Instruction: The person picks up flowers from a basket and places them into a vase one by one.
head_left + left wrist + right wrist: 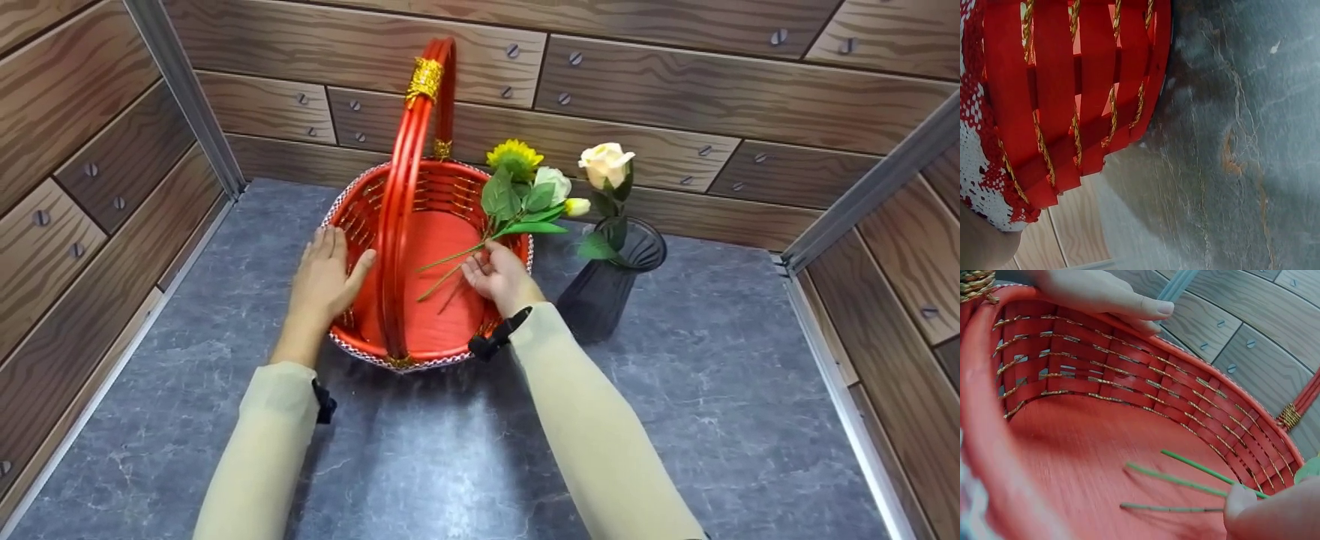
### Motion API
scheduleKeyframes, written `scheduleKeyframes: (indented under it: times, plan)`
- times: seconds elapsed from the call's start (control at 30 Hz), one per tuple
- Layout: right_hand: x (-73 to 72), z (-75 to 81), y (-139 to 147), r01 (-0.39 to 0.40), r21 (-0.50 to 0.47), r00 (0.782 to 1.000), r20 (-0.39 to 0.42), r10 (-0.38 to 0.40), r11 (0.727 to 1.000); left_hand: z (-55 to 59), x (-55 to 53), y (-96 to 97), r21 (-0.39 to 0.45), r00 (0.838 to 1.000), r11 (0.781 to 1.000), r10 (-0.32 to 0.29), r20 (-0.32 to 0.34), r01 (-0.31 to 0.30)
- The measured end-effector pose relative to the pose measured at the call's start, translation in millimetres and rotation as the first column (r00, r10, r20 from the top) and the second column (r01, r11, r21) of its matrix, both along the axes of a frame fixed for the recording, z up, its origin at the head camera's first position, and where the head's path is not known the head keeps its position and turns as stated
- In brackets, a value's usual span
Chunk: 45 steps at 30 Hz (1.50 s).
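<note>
A red woven basket (450,187) with a tall arched handle (401,187) stands on the table. My left hand (321,274) rests over the basket's left rim, fingers extended and thumb toward the inside. Over the basket's right side, my right hand (501,276) pinches the green stems (1176,480) of several artificial flowers. Their heads include a yellow sunflower (514,157), a white rose (553,185) and a pale yellow bud (577,207), leaning past the rim to the right. The stem ends point into the basket, above its red bottom (1089,450).
Right of the basket stands a dark, see-through ribbed vase (596,300) holding one cream rose (606,163). Wood-patterned panels (637,97) enclose the grey marbled table (720,375) at the back and sides. The basket has a red and white trim (982,152) along its rim.
</note>
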State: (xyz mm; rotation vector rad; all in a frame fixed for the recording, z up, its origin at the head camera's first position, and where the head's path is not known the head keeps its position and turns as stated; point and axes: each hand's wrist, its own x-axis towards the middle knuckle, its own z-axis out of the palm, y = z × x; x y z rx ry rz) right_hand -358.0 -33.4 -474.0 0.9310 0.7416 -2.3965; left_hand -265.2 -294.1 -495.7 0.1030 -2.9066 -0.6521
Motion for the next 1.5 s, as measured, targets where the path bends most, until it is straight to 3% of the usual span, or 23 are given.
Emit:
scheduleKeyframes:
  times: [0.1, 0.23, 0.3, 0.43, 0.53, 0.57, 0.77, 0.8, 0.9, 0.97, 1.13, 1.23, 1.33, 1.5]
  plan:
    - [-41.5, -46.1, 0, -0.018, 0.054, 1.0, 0.02, 0.017, 0.998, -0.9, 0.9, 1.7, -0.003, 1.0, 1.0, 0.001, -0.001, -0.001]
    - [-114.4, -130.7, -2, -0.04, 0.142, 0.998, 0.048, 0.034, 0.989, -3.1, 3.9, 4.0, 0.001, 1.0, 1.0, 0.002, 0.003, -0.002]
    - [-135.8, -157.9, -4, -0.034, 0.17, 0.998, 0.058, 0.024, 0.985, -4.1, 6.4, 5.0, 0.005, 1.0, 1.0, 0.005, 0.007, -0.005]
    - [-158.1, -196.7, -2, -0.046, 0.153, 0.998, 0.038, 0.041, 0.987, -6.0, 10.6, 6.2, 0.01, 1.0, 1.0, 0.013, 0.014, -0.013]
    - [-153.6, -195.7, -3, -0.03, 0.184, 0.999, 0.031, 0.025, 0.983, -6.2, 11.1, 6.8, 0.009, 1.0, 1.0, 0.011, 0.01, -0.011]
    - [-159.4, -203.4, -4, -0.025, 0.204, 0.999, 0.026, 0.02, 0.979, -6.1, 10.8, 6.8, 0.008, 1.0, 1.0, 0.01, 0.009, -0.01]
    - [-122.2, -157.7, -15, 0.054, 0.304, 0.997, -0.064, -0.036, 0.951, -4.7, 6.8, 4.1, -0.002, 1.0, 1.0, 0.014, -0.003, -0.014]
    - [-106.2, -138.9, -16, 0.071, 0.301, 0.996, -0.08, -0.049, 0.951, -4.4, 6.3, 3.3, -0.003, 1.0, 1.0, 0.015, -0.003, -0.015]
    - [-94.3, -128.2, -20, 0.129, 0.311, 0.987, -0.135, -0.09, 0.942, -3.2, 4.8, 1.3, -0.008, 1.0, 1.0, 0.014, -0.005, -0.014]
    - [-75.4, -104.7, -22, 0.148, 0.315, 0.982, -0.157, -0.102, 0.938, -2.0, 3.5, 0.6, -0.007, 1.0, 1.0, 0.012, -0.006, -0.012]
    - [-16.3, -28.6, -25, 0.156, 0.341, 0.974, -0.207, -0.087, 0.927, -0.8, -0.1, 0.1, -0.012, 1.0, 1.0, 0.009, -0.013, -0.01]
    - [7.7, -2.5, -25, 0.158, 0.335, 0.969, -0.234, -0.08, 0.929, -1.5, -0.7, 0.4, -0.017, 1.0, 1.0, 0.008, -0.013, -0.008]
    - [19.0, 7.5, -25, 0.177, 0.321, 0.957, -0.277, -0.086, 0.93, -2.0, -0.8, 0.5, -0.015, 1.0, 1.0, 0.008, -0.009, -0.008]
    - [12.6, -2.8, -29, 0.23, 0.307, 0.93, -0.35, -0.115, 0.923, -1.3, -1.1, -0.8, -0.015, 1.0, 1.0, 0.011, -0.009, -0.012]
